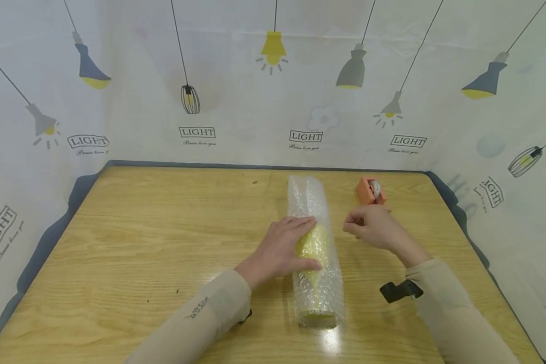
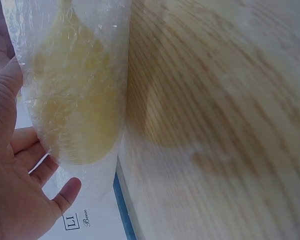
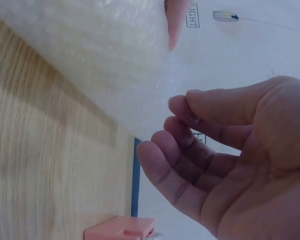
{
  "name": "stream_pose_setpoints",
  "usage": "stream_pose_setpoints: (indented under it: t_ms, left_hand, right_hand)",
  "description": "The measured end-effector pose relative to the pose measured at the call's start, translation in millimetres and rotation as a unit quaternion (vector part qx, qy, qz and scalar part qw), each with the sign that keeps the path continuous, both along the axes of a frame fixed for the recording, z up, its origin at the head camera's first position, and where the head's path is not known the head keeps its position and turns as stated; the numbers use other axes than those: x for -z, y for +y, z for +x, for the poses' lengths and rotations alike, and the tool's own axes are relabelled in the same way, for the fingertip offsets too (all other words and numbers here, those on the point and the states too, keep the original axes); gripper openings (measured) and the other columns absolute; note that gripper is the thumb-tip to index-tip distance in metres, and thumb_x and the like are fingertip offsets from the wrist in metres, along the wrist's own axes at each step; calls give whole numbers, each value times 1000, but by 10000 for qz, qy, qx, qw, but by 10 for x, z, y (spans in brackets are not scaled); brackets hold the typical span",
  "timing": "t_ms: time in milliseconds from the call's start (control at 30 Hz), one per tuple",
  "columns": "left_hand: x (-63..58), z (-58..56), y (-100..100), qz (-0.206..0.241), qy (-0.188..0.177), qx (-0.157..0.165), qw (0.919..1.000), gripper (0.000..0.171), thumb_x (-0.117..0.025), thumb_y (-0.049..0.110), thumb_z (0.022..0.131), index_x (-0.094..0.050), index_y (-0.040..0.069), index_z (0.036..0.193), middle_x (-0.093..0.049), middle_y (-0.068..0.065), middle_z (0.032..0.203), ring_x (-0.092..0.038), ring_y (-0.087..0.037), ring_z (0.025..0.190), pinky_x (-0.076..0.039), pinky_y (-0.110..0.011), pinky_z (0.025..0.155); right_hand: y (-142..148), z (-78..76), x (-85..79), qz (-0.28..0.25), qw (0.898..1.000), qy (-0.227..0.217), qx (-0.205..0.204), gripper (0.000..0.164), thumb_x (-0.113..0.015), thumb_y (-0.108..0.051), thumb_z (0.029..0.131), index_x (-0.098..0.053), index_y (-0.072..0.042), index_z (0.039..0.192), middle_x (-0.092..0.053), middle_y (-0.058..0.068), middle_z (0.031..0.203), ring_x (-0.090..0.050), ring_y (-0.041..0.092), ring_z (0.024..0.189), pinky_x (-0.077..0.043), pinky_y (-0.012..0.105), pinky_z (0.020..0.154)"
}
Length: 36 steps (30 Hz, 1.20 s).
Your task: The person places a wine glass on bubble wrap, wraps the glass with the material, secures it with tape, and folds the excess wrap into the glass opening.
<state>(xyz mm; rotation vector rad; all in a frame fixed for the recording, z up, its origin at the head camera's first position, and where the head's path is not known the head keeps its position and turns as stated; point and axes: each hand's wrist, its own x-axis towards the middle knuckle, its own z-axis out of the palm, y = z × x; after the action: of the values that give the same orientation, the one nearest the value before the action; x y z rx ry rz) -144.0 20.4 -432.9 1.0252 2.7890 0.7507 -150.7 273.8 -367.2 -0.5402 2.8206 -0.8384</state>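
A yellow stemmed goblet (image 2: 80,100) lies on its side, wrapped in clear bubble wrap (image 1: 307,194). Its wide bowl is at the far end, and the round foot (image 1: 317,320) shows at the near end. My left hand (image 1: 284,247) grips the wrapped bowl from the left, thumb nearer me and fingers across the top. To the right of the bundle, my right hand (image 1: 375,227) is raised, apart from the wrap. Its thumb and index finger pinch what looks like a small clear piece of tape (image 3: 196,120), barely visible. The other fingers are curled.
An orange tape dispenser (image 1: 366,191) with a roll stands behind the right hand, at the table's far right. The wooden table (image 1: 164,227) meets a light curtain (image 1: 236,101) printed with lamps at its back and sides.
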Motion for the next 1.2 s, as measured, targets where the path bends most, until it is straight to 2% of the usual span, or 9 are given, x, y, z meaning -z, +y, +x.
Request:
stream_pose_setpoints:
  t_ms: [67, 133, 200, 333, 633, 1000, 1200]
  left_hand:
    - [1, -1, 1, -3, 3, 10, 10000, 101, -76, 64, 83, -34, 16, 162, -36, 0, 166, -36, -25, 150, -31, -50, 124]
    - [0, -2, 3, -9, 28, 20, 10000, 101, -76, 64, 83, -34, 16, 162, -36, 0, 166, -37, -26, 150, -31, -50, 123]
    - [1, -3, 5, -8, 39, 22, 10000, 102, -76, 64, 83, -34, 16, 162, -37, 0, 166, -37, -26, 149, -32, -50, 123]
    - [4, -1, 9, -19, 68, 10, 10000, 102, -76, 65, 82, -35, 16, 162, -37, 0, 166, -38, -25, 148, -33, -50, 122]
    - [8, 1, 10, 22, 41, 1, 10000, 103, -76, 66, 82, -34, 16, 162, -36, 1, 166, -38, -24, 148, -33, -48, 122]
    - [21, -7, 12, -4, 26, -30, 10000, 102, -76, 65, 82, -35, 17, 162, -37, 2, 166, -38, -24, 148, -33, -48, 122]
    - [23, -11, 17, 6, 59, -7, 10000, 101, -77, 64, 82, -36, 17, 162, -38, 2, 165, -39, -24, 147, -35, -49, 120]
  right_hand:
    - [-42, 8, -19, 57, 9999, 71, -87, 16, -68, -12, 98, -72, -10, 83, -66, -4, 70, -60, 8, 65, -47, 47, 82]
    - [-83, 15, -38, 89, 9998, 68, -171, 16, -67, -13, 99, -72, -11, 83, -64, -5, 69, -57, 8, 64, -44, 50, 82]
    - [-121, 21, -56, 53, 9997, -50, -232, 17, -67, -12, 99, -72, -11, 83, -63, -4, 69, -55, 9, 64, -45, 46, 78]
    - [-193, 31, -85, -12, 9989, -316, -347, 15, -67, -11, 100, -72, -9, 85, -64, 0, 74, -54, 11, 66, -47, 30, 60]
    - [-317, 19, -91, 8, 9963, -244, -827, 17, -67, -9, 98, -71, -7, 82, -59, -5, 70, -52, 8, 63, -46, 27, 59]
    - [-458, 6, -79, 290, 9893, -997, -1022, 19, -65, -11, 100, -70, -9, 82, -61, -1, 70, -57, 9, 62, -50, 26, 59]
    - [-530, -2, -85, 523, 9867, -1183, -986, 19, -65, -14, 100, -70, -10, 82, -64, -1, 74, -59, 9, 63, -52, 25, 60]
